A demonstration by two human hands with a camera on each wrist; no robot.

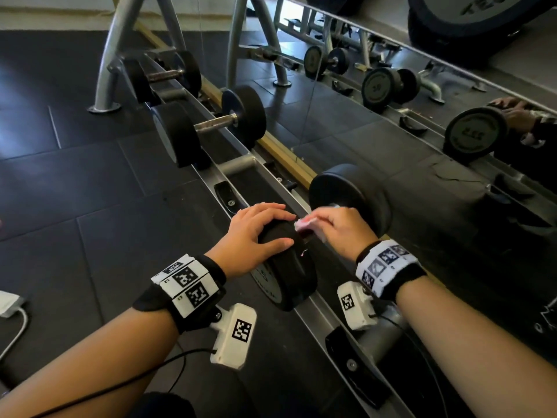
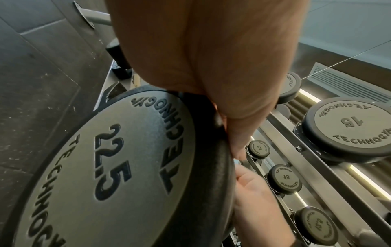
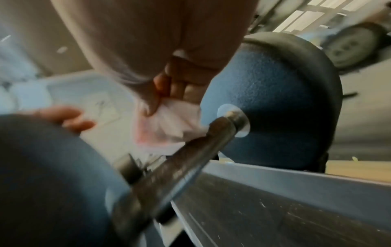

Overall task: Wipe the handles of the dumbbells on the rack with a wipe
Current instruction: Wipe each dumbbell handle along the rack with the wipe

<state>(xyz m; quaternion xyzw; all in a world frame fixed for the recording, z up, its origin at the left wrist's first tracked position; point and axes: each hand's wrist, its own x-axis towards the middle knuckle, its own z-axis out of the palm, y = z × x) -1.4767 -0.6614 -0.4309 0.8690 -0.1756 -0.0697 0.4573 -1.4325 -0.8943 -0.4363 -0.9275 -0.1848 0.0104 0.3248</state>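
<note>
A black 22.5 dumbbell lies across the rack in front of me. My left hand [image 1: 256,233] rests spread over its near head [image 1: 289,267], whose face shows in the left wrist view [image 2: 118,167], with the palm [image 2: 201,66] on the rim. My right hand [image 1: 340,230] pinches a crumpled pinkish-white wipe [image 1: 304,223] between the two heads. In the right wrist view the wipe [image 3: 169,122] hangs from the fingers [image 3: 175,90] just above the worn metal handle [image 3: 180,160], close to the far head [image 3: 275,100]. Whether the wipe touches the handle is unclear.
Two more dumbbells [image 1: 211,125] [image 1: 162,75] sit farther along the grey rack [image 1: 241,164], with an empty black cradle [image 1: 226,196] between. A mirror [image 1: 422,86] on the right reflects the rack. A white object with a cable [image 1: 9,303] lies on the floor, left.
</note>
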